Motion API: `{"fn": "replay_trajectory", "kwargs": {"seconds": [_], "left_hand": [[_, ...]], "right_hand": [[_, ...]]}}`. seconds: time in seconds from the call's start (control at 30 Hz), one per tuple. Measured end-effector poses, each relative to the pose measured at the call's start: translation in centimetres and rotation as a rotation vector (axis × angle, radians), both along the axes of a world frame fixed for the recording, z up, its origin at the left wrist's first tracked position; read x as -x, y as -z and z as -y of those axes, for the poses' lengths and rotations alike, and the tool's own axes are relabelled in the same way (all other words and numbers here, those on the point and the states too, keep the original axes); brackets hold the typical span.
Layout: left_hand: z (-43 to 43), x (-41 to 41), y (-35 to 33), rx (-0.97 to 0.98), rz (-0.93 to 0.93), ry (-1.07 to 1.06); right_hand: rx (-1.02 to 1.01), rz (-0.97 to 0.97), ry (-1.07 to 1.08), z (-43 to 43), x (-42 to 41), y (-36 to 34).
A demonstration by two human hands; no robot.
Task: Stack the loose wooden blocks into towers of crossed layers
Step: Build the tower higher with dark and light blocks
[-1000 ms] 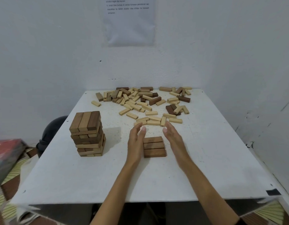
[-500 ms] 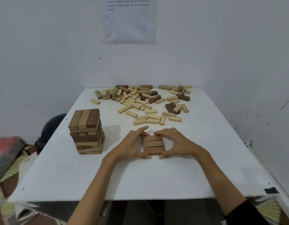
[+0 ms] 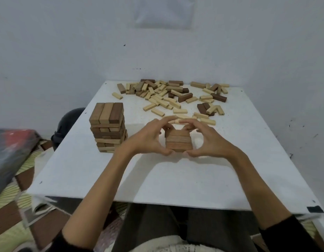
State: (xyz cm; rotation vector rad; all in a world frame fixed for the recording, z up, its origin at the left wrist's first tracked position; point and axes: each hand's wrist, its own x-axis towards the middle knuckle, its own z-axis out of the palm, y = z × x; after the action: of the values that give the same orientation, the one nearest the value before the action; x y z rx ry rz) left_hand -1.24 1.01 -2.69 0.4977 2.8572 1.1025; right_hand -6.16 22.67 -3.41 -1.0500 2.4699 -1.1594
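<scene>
A layer of three brown wooden blocks [image 3: 178, 141] lies side by side in the middle of the white table [image 3: 175, 179]. My left hand [image 3: 148, 139] curls round its left end, thumb at the near edge and fingers at the far edge. My right hand [image 3: 207, 140] curls round its right end the same way. A finished tower of crossed layers [image 3: 107, 127] stands to the left, apart from my hands. Several loose light and dark blocks [image 3: 172, 97] lie scattered at the far side of the table.
White walls close in behind and to the right of the table. A dark round object [image 3: 66, 122] sits beyond the table's left edge, and a red and black object [image 3: 10, 153] lies on a patterned mat at far left.
My hands went from flat beside the three-block layer to curled round its ends. The view has tilted down and closer.
</scene>
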Motion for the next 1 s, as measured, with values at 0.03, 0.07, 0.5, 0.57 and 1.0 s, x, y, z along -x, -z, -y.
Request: {"fn": "replay_trajectory", "kwargs": {"seconds": [0.03,0.07,0.5,0.57,1.0], "left_hand": [[0.3,-0.2,-1.0,0.006,-0.021,-0.004],[0.7,-0.4,-2.2,0.011,-0.049,-0.01],[12.9,-3.4,-12.0,0.081,-0.073,-0.173],[14.3,-3.7,-11.4,0.079,-0.035,-0.203],[16.5,-3.3,-8.8,0.053,0.022,-0.22]], "right_hand": [[0.006,-0.016,-0.016,0.4,0.1,-1.1],[0.012,-0.035,-0.031,0.8,0.2,-2.4],[0.11,-0.165,-0.214,13.4,0.2,-10.3],[0.098,-0.149,-0.241,14.9,0.3,-9.7],[0.044,-0.138,-0.218,17.5,1.0,-7.7]]}}
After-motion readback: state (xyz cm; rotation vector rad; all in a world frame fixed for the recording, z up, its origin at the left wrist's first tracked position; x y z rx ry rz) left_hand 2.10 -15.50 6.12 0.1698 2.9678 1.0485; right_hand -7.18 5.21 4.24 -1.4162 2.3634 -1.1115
